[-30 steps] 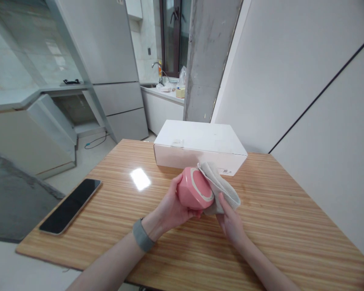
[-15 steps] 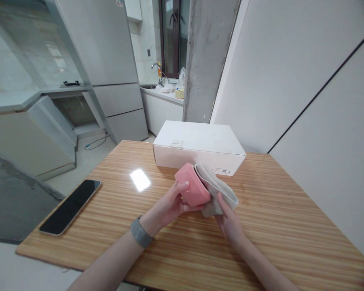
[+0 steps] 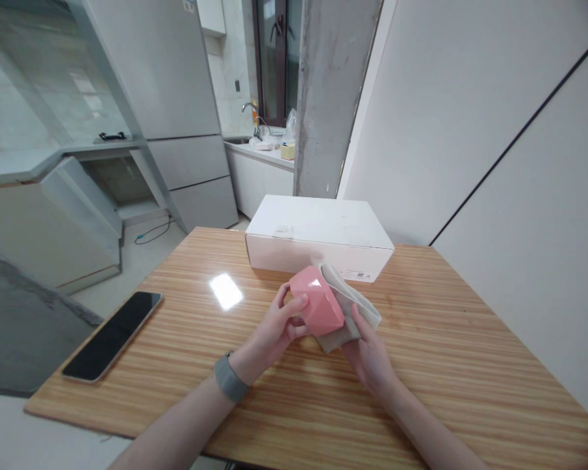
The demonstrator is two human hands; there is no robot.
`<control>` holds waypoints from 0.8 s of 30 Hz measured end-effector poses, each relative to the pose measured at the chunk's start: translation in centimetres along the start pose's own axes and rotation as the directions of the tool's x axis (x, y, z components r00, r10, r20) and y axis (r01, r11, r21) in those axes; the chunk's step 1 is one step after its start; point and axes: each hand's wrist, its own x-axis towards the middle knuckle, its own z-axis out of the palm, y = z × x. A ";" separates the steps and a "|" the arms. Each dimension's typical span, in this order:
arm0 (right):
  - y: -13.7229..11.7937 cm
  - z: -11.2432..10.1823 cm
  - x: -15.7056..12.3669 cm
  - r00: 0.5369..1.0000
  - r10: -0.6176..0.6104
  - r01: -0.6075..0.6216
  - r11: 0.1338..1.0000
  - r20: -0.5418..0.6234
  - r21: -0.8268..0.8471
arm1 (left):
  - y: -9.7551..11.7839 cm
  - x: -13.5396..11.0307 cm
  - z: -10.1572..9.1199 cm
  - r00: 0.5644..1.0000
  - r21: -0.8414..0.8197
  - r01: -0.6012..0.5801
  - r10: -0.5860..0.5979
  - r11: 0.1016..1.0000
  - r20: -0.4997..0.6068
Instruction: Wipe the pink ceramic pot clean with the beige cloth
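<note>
Above the middle of the table, my left hand (image 3: 279, 326) is closed around a glossy pink faceted bowl (image 3: 316, 301), thumb on its near side. The bowl is tilted, and its opening faces right, hidden by a folded grey cloth (image 3: 355, 307). My right hand (image 3: 370, 356) grips the cloth, with the thumb on top and the other fingers mostly hidden beneath. The cloth touches the bowl's right edge and lies partly behind it. A grey band circles my left wrist.
Just beyond my hands, a white cardboard box (image 3: 318, 225) stands on the wooden table (image 3: 460, 352). A dark-screened phone (image 3: 112, 336) lies near the left edge. A white wall (image 3: 470, 117) borders the right side.
The bowl has turned in my left hand, showing more of its shiny facets. My right hand and the cloth have shifted slightly left, with the cloth against the bowl.
</note>
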 end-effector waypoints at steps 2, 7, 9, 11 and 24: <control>-0.1 0.1 -0.1 1.000 -0.007 0.007 1.000 0.008 -0.007 | 0.0 -0.1 0.2 0.999 0.007 -0.038 0.038 0.999 0.007; -0.2 0.3 -0.4 1.000 0.004 -0.004 1.000 -0.014 -0.012 | -0.2 -0.1 0.3 0.990 0.060 -0.134 0.136 0.989 -0.042; -0.1 0.3 -0.5 0.999 0.018 -0.018 1.000 -0.034 -0.001 | -0.3 -0.1 0.3 0.979 0.129 -0.182 0.192 0.975 -0.064; 0.1 0.2 -0.6 0.997 0.036 -0.035 0.999 -0.062 0.018 | -0.4 -0.1 0.5 0.959 0.209 -0.257 0.275 0.944 -0.064; 0.3 -0.3 0.1 0.991 0.069 -0.060 0.995 -0.113 0.082 | -0.1 0.3 0.0 0.995 0.174 -0.087 0.094 0.981 -0.031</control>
